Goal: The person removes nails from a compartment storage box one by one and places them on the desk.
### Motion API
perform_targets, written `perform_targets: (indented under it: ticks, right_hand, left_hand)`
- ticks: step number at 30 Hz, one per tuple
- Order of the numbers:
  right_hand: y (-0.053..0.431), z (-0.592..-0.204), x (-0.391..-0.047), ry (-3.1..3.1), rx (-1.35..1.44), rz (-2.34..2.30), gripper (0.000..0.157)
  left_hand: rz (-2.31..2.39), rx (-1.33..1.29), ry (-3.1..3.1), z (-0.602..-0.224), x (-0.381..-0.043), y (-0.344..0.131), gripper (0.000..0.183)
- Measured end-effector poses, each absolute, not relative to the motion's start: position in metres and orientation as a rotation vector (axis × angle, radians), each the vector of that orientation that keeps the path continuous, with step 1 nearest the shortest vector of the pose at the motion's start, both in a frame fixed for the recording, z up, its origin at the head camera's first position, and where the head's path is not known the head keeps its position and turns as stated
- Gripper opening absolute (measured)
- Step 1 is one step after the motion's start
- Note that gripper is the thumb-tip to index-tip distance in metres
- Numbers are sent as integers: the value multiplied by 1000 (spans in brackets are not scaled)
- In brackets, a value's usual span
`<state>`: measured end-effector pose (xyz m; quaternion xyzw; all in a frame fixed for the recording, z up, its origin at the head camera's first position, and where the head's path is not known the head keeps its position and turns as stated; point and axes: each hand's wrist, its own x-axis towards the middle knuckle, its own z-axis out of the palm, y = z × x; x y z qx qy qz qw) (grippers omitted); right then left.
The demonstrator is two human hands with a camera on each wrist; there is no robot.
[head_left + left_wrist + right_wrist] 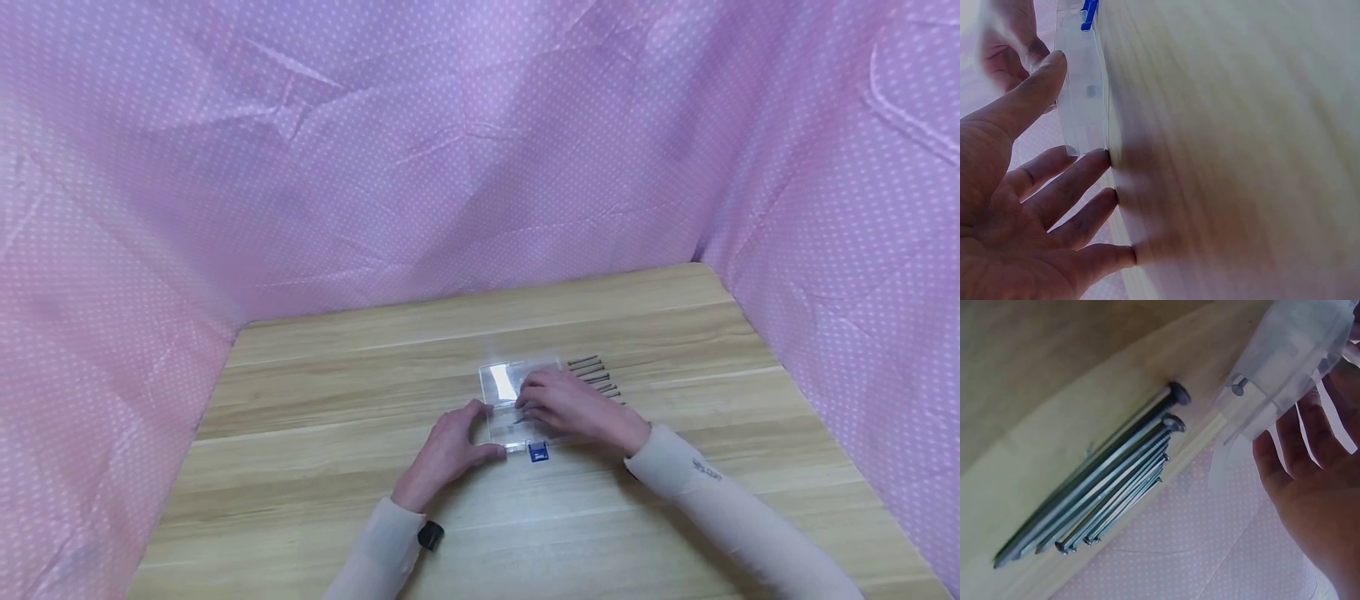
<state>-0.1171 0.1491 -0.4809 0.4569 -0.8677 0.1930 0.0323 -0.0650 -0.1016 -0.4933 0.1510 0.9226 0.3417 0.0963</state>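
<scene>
A clear plastic box (504, 429) lies on the table with its see-through lid (495, 379) folded back. Its front carries a blue latch (538, 452). My left hand (450, 450) holds the box's left end, thumb at the front corner and fingertips along the side; the outer fingers spread down to the tabletop. Over the box, my right hand (566, 404) reaches in with bent fingers; its fingertips are hidden, so what they hold cannot be seen. A small nail (1239, 386) shows through the box wall. Right of the box lie several loose nails (1104, 475) of differing lengths, side by side.
The wood-grain table (315, 467) carries the box and nails near its middle. Pink dotted cloth (465, 167) hangs behind the table and along both sides. A black band (431, 536) sits at the left wrist.
</scene>
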Motion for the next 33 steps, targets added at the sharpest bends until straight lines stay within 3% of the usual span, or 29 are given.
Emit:
perform_targets:
  ticks: [33]
  right_hand:
    - [147,-487,-140,-2786,1552,532,12]
  left_hand:
    - [986,415,2738,-495,-65,-96,61]
